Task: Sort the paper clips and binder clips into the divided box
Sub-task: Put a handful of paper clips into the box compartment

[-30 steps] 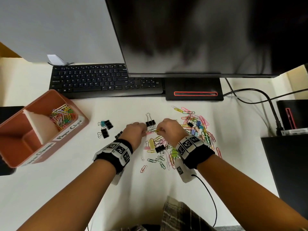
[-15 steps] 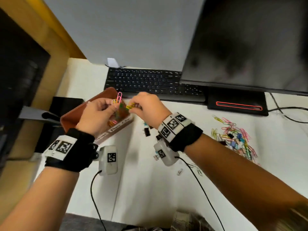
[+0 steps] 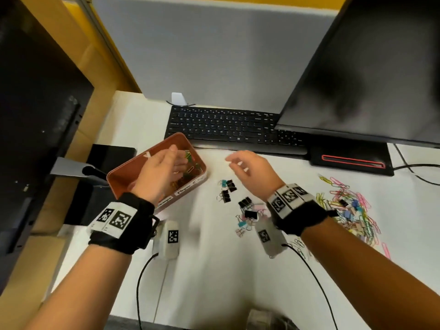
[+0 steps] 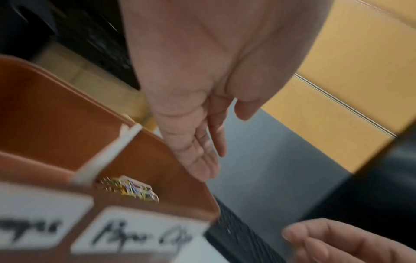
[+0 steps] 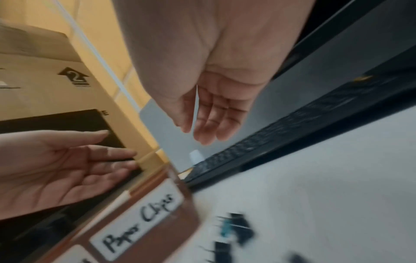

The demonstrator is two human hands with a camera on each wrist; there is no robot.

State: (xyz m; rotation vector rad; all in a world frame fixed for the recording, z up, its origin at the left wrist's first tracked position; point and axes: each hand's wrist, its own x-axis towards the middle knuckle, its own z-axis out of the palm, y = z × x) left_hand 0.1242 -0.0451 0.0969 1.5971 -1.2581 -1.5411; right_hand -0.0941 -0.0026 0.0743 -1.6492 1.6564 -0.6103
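Observation:
The brown divided box [image 3: 119, 173] stands at the desk's left, with coloured paper clips [image 3: 190, 166] in its far compartment, labelled "Paper Clips" [image 5: 139, 226]. My left hand [image 3: 164, 167] hovers over that compartment with straight fingers and nothing in it; the left wrist view shows the left hand's bare palm [image 4: 195, 124]. My right hand [image 3: 247, 167] hangs open above the desk, right of the box, empty too [image 5: 209, 113]. Black and teal binder clips [image 3: 227, 189] lie between box and right wrist. A heap of coloured paper clips [image 3: 352, 210] lies to the right.
A black keyboard [image 3: 228, 127] and a large monitor [image 3: 369, 67] stand behind. The monitor base [image 3: 352, 160] and cables [image 3: 414, 167] are at the right. A cardboard box [image 3: 78, 67] and dark equipment [image 3: 35, 115] fill the left side.
Both hands held paper clips over the box half a second ago; now both are open and empty. The right hand has drawn back to the right of the box.

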